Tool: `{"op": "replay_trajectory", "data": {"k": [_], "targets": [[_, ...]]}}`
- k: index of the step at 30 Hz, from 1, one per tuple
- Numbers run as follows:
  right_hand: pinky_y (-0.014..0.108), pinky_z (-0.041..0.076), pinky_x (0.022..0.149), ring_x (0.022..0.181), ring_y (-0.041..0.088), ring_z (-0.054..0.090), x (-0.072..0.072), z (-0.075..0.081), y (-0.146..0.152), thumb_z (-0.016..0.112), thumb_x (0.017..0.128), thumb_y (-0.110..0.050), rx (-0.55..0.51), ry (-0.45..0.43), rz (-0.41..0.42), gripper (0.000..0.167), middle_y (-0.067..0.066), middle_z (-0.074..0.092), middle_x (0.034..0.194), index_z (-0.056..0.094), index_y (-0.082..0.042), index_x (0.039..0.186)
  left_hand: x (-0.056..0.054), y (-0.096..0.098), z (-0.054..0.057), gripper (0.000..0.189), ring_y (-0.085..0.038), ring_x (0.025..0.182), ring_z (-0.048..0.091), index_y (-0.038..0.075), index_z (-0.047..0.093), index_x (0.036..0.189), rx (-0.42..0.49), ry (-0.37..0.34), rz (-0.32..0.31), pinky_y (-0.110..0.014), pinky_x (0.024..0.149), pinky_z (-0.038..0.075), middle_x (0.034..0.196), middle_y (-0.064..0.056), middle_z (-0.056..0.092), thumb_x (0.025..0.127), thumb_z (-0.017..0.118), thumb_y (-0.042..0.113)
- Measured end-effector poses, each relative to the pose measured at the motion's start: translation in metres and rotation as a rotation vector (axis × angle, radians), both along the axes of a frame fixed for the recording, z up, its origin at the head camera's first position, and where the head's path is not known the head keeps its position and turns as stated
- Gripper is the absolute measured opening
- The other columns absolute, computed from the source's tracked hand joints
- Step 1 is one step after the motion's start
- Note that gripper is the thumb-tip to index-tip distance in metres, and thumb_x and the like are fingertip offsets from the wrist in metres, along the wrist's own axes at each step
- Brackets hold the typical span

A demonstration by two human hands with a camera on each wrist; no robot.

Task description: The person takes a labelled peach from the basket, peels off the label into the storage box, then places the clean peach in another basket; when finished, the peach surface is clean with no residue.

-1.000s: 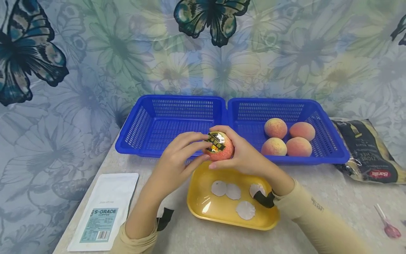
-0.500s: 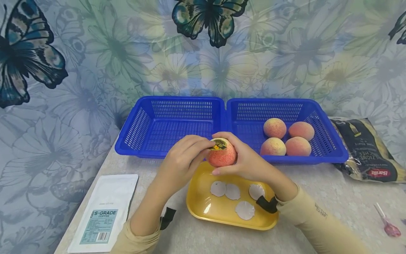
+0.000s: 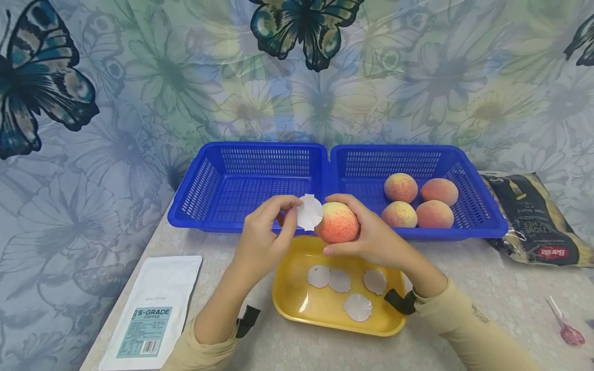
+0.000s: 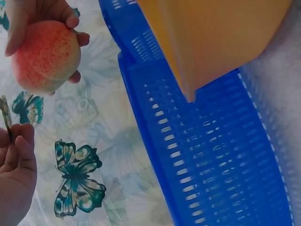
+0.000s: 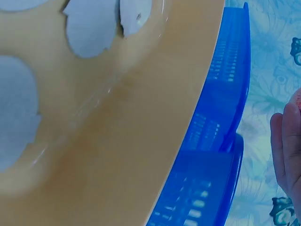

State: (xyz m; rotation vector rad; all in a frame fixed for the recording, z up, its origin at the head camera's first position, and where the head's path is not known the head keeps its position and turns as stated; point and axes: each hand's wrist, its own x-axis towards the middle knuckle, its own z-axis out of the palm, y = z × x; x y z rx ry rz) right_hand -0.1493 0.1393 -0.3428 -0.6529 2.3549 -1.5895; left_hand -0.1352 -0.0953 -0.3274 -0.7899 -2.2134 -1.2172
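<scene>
Between thumb and fingers my left hand (image 3: 266,232) pinches a round sticker (image 3: 309,212), its white back facing the head camera. In the left wrist view the sticker (image 4: 5,113) is seen edge-on. My right hand (image 3: 373,234) grips a red and yellow peach (image 3: 340,222) just to the right of the sticker. No label shows on the visible side of this peach. Both hands are raised above the yellow tray (image 3: 292,309), where several round stickers (image 3: 358,307) lie white side up. In the right wrist view only part of the right hand (image 5: 289,146) shows.
Behind the tray stand two blue baskets side by side, the left one (image 3: 250,219) bare and the right one (image 3: 357,154) with several peaches (image 3: 435,214). A white coffee bag (image 3: 150,309) lies at left; a Barilla bag (image 3: 533,221) and a lollipop (image 3: 568,330) at right.
The shiny sticker on the peach has come off into my left hand and turned white side to the camera. The right hand has shifted slightly right with the peach.
</scene>
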Motion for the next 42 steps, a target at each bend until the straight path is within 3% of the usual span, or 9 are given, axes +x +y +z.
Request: {"op": "replay_trajectory", "data": {"k": [5,11,15,19,24,29,35,42], "targets": [[0.033,0.055,0.095,0.106,0.014,0.065,0.002,-0.001,0.014,0.089,0.073,-0.028,0.053,0.035,-0.058,0.085,-0.003,0.061,0.124,0.040,-0.029,0.143,0.012,-0.003,-0.012,0.012,-0.007,0.074,0.063,0.006,0.071,0.100,-0.030,-0.148,0.003,-0.024,0.065,0.056,0.091,-0.003,0.074,0.089,0.066,0.004],[0.031,0.055,0.095,0.107,0.011,0.064,0.004,0.003,0.028,0.090,0.072,-0.032,0.090,0.076,-0.111,0.086,-0.005,0.062,0.125,0.040,-0.030,0.143,0.029,-0.004,-0.030,0.019,-0.008,0.071,0.062,0.015,0.072,0.101,-0.144,-0.448,-0.034,-0.022,0.064,0.054,0.084,0.005,0.073,0.083,0.078,0.015],[0.029,0.054,0.095,0.108,0.011,0.064,0.005,0.008,0.037,0.089,0.073,-0.030,0.103,0.090,-0.128,0.086,-0.003,0.062,0.124,0.039,-0.031,0.143,0.035,0.000,-0.044,0.020,-0.008,0.070,0.061,0.015,0.071,0.100,-0.252,-0.601,-0.106,-0.022,0.064,0.052,0.083,0.005,0.071,0.082,0.079,0.016],[0.025,0.054,0.093,0.108,0.012,0.063,0.007,0.014,0.044,0.090,0.072,-0.028,0.103,0.105,-0.156,0.085,-0.002,0.061,0.124,0.041,-0.034,0.141,0.039,0.010,-0.059,0.019,-0.004,0.070,0.059,0.013,0.070,0.099,-0.374,-0.685,-0.189,-0.020,0.065,0.051,0.079,0.007,0.067,0.081,0.078,0.014],[0.023,0.054,0.093,0.111,0.015,0.061,0.009,0.016,0.051,0.090,0.073,-0.024,0.084,0.068,-0.174,0.085,0.000,0.056,0.128,0.040,-0.034,0.141,0.041,0.022,-0.072,0.020,0.000,0.065,0.051,0.011,0.070,0.096,-0.524,-0.685,-0.237,-0.017,0.062,0.046,0.070,0.010,0.059,0.079,0.080,0.010],[0.022,0.053,0.092,0.111,0.017,0.061,0.009,0.013,0.055,0.090,0.072,-0.022,0.082,0.064,-0.180,0.087,0.001,0.055,0.128,0.039,-0.029,0.143,0.039,0.030,-0.079,0.027,-0.001,0.061,0.045,0.013,0.069,0.101,-0.664,-0.655,-0.240,-0.017,0.060,0.042,0.066,0.012,0.051,0.078,0.082,0.014],[0.021,0.053,0.093,0.112,0.017,0.060,0.007,0.010,0.058,0.090,0.072,-0.021,0.081,0.072,-0.183,0.087,0.001,0.055,0.128,0.039,-0.028,0.143,0.037,0.034,-0.084,0.030,-0.003,0.063,0.047,0.014,0.070,0.106,-0.740,-0.611,-0.238,-0.019,0.061,0.043,0.068,0.010,0.052,0.078,0.082,0.014],[0.017,0.048,0.095,0.117,0.013,0.053,0.004,0.007,0.066,0.090,0.072,-0.019,0.102,0.158,-0.211,0.086,0.000,0.048,0.135,0.043,-0.027,0.143,0.038,0.036,-0.082,0.028,-0.004,0.072,0.050,0.019,0.073,0.107,-0.790,-0.551,-0.190,-0.021,0.069,0.047,0.089,0.005,0.060,0.080,0.081,0.022]]}}
